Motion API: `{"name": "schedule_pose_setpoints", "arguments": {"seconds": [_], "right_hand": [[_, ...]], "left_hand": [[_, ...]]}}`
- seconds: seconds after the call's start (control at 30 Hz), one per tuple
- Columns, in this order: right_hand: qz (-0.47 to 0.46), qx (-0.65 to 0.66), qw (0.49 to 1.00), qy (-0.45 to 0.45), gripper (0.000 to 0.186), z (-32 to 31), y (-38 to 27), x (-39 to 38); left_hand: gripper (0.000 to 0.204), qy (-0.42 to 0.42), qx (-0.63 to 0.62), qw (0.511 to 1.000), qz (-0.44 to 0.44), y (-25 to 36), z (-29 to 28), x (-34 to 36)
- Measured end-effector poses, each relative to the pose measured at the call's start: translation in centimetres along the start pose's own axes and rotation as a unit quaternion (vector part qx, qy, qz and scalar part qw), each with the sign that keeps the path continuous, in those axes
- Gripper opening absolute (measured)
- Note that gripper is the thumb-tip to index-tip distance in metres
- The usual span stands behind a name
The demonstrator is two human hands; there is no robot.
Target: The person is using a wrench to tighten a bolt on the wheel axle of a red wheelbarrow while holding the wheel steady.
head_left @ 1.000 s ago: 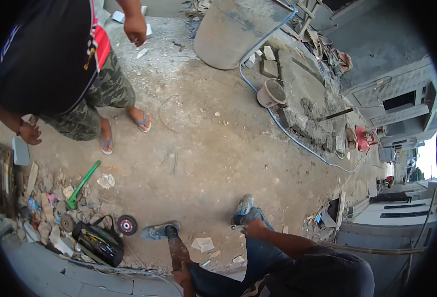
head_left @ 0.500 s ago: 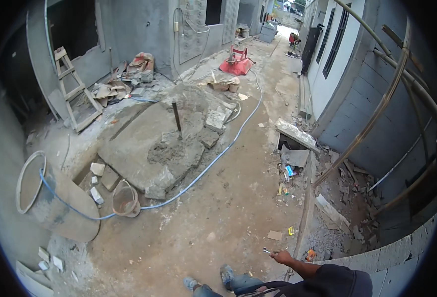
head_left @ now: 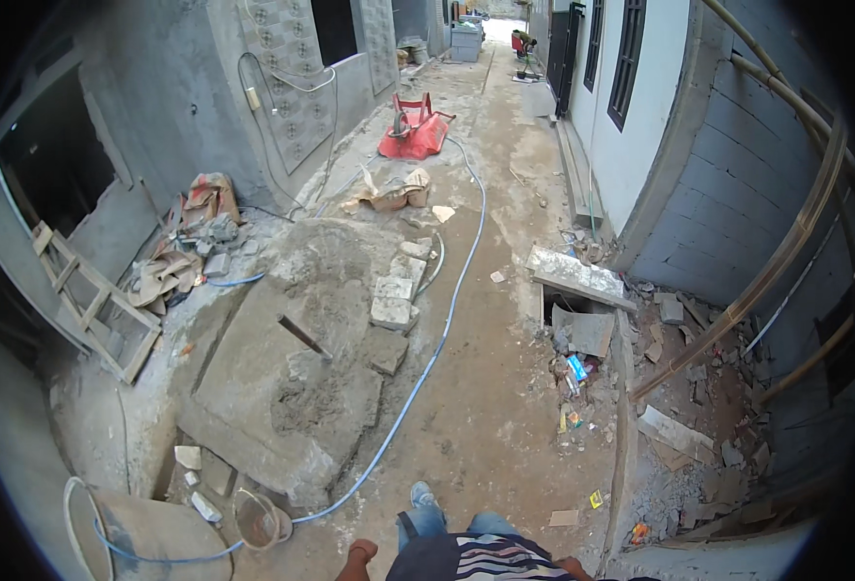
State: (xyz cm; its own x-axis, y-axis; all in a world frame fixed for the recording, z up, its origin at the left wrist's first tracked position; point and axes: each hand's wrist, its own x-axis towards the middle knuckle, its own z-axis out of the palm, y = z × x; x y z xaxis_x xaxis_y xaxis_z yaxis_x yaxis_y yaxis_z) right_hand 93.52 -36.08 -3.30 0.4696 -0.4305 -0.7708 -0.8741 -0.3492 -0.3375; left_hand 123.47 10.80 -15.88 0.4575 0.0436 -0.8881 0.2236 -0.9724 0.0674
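Note:
At the lower edge hangs my left hand [head_left: 361, 552], small and rounded, its fingers seemingly curled in; whatever it may hold is hidden. The nearest thing to it is a dirty bucket [head_left: 261, 520] on the ground to the left, apart from the hand, with a blue hose [head_left: 403, 418] running past. Only a sliver of my right hand [head_left: 573, 567] shows beside my striped shirt, so its fingers and anything in them are hidden. Ahead on the left lies a bed of grey wet mortar [head_left: 253, 373], a short dark rod [head_left: 303, 337] leaning out of it.
A large drum [head_left: 156, 533] stands at lower left, a wooden ladder [head_left: 93, 305] against the wall. Concrete blocks [head_left: 391, 300] line the mortar. Farther off sits an overturned red wheelbarrow [head_left: 416, 136]. On the right a slab [head_left: 577, 274] spans a hole, beside rubble and bamboo poles [head_left: 757, 281].
I have moved forward and the view has swung right. My right hand, earlier out front with a small shiny thing, has dropped back to the lower edge. My left hand has come into view.

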Motion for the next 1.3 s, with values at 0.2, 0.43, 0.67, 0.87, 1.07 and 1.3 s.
{"name": "schedule_pose_setpoints", "arguments": {"seconds": [0.2, 0.43, 0.67, 0.87, 1.07, 1.3], "right_hand": [[-0.006, 0.007, 1.0, -0.004, 0.041, -6.4, -11.4, 8.2], [-0.019, -0.026, 0.999, 0.018, 0.039, -14.5, -21.5, 26.6], [-0.027, -0.034, 0.959, 0.279, 0.037, -40.4, -38.4, 48.9], [-0.193, 0.046, 0.912, 0.36, 0.023, -63.5, -56.5, 65.0], [-0.227, -0.019, 0.926, 0.302, 0.024, -67.4, -65.9, 72.8], [-0.103, -0.052, 0.98, 0.161, 0.025, -70.0, -70.5, 73.6]], "left_hand": [[0.032, 0.276, -0.202, 0.911, 0.232, 26.7, -32.2, 3.0], [0.032, 0.229, -0.303, 0.876, 0.298, 49.6, -43.9, 11.0], [0.04, 0.079, -0.057, 0.99, 0.105, 52.0, -41.3, 10.8], [0.03, 0.002, 0.314, 0.941, 0.128, 53.4, -45.9, 16.9], [0.022, 0.031, 0.264, 0.942, 0.204, 70.4, -60.4, 25.3], [0.037, 0.149, -0.376, 0.859, 0.315, 102.7, -84.9, 26.3]]}}
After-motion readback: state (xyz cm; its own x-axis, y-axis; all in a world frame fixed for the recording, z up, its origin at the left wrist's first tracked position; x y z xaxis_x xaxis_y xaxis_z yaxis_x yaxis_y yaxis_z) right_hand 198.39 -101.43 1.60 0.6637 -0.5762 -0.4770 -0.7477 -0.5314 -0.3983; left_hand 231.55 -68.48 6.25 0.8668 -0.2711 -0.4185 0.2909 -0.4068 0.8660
